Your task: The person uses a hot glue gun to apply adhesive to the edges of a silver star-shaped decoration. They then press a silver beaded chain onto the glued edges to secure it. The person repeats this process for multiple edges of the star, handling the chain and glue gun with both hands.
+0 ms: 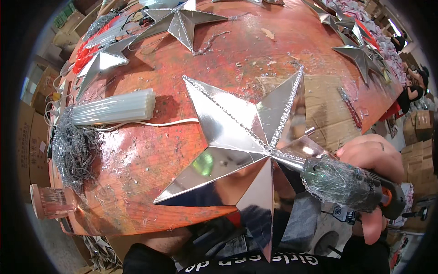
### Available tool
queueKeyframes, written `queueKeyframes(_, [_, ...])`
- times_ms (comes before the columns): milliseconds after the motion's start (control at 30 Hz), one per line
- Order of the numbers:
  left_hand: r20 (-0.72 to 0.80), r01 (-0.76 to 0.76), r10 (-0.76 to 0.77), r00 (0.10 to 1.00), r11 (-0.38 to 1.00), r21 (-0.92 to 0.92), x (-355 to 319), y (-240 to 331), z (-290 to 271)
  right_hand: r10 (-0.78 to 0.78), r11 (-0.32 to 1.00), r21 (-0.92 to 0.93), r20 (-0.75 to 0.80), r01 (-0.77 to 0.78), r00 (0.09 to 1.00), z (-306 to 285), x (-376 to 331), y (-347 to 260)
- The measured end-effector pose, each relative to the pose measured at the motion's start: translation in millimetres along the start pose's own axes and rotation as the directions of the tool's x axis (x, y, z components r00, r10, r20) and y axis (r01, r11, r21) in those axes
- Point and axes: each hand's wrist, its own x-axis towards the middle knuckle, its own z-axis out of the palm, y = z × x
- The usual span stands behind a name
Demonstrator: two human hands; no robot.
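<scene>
A large shiny silver five-pointed star (228,114) is tilted over the table's near edge. Silver rhinestone trim runs along the ridges of its two upper points to the centre. My right hand (374,157) is wrapped around a hot glue gun (342,182) covered in crumpled clear film. The gun's nozzle points left, at the star's centre. My left hand (207,239), apparently in a dark glove, is below the star by the table edge. The star and shadow hide most of its fingers, so its grip does not show.
Clear glue sticks (114,107) lie bundled at left, beside a heap of silver trim (75,150) and a white cable (169,123). A clear cylindrical container (52,202) is at the near left edge. More silver stars (182,25) lie farther back; cardboard (328,109) lies right.
</scene>
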Motion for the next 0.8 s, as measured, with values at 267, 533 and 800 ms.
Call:
queueKeyframes(267, [0.012,-0.007,0.007,1.0,1.0,-0.005,4.4,1.0,-1.3,-0.008,1.0,-0.018,-0.053,0.007,0.999,0.2,-7.8,4.5])
queueKeyframes(533, [0.009,0.0,0.0,1.0,1.0,0.007,4.4,0.7,-3.8,0.298,0.938,-0.069,-0.336,-0.339,0.894,27.4,-3.6,-37.3])
queueKeyframes(800, [-0.008,0.012,-0.012,1.0,1.0,0.016,4.2,2.3,-5.7,0.164,0.97,-0.158,-0.129,-0.184,0.978,7.6,-6.9,-31.6])
